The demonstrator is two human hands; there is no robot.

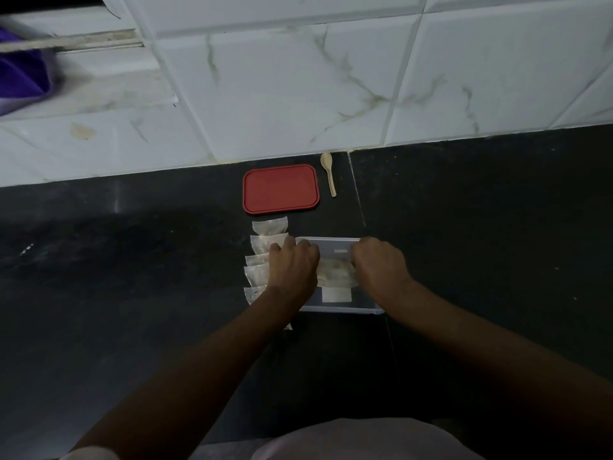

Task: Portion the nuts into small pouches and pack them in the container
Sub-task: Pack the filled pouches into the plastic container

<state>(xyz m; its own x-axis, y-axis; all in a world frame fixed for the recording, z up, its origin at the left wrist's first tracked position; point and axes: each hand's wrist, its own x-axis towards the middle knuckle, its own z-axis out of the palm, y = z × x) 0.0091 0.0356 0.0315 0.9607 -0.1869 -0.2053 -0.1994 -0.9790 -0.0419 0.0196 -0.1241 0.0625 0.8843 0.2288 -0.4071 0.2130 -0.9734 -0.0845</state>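
Note:
A clear rectangular container (331,242) sits on the black counter. Inside it lies a filled nut pouch (336,272), stretched between my two hands. My left hand (293,265) grips the pouch's left end with curled fingers. My right hand (379,265) grips its right end the same way. Several filled clear pouches (268,227) lie in a column just left of the container, partly hidden under my left hand and forearm. A white label (335,295) shows on the container's near part.
The red container lid (281,189) lies flat behind the pouches, near the wall. A small wooden spoon (328,172) rests to the lid's right. White marble-look tiles (298,78) form the back wall. A purple cloth (20,71) hangs at the far left.

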